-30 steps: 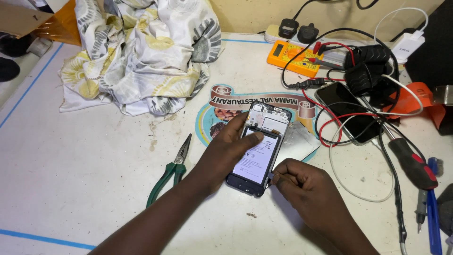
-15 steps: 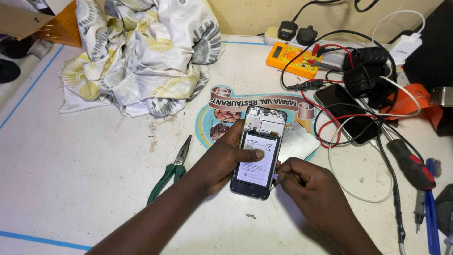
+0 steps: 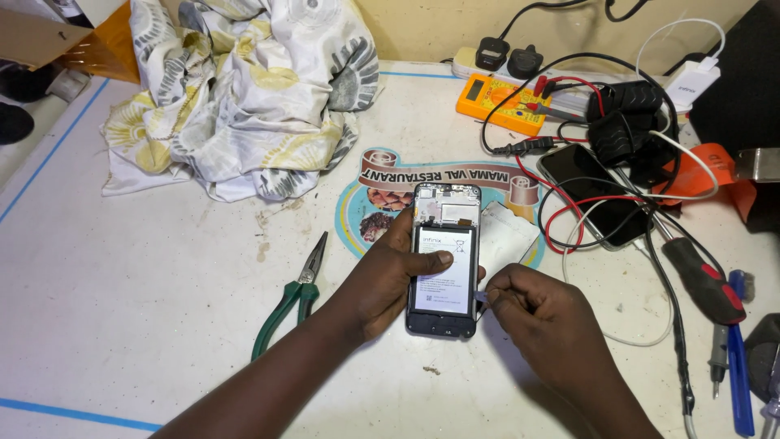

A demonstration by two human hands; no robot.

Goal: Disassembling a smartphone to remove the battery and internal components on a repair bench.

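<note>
My left hand (image 3: 390,280) clamps the opened phone (image 3: 444,260) flat on the bench (image 3: 162,268), thumb across its battery (image 3: 444,271). My right hand (image 3: 540,313) pinches at its right edge. Back cover already off; the battery remains seated.

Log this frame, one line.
left hand: holds opened black phone with white battery | right hand: pinching at phone's right edge | green-handled pliers: on white table, untouched
</note>
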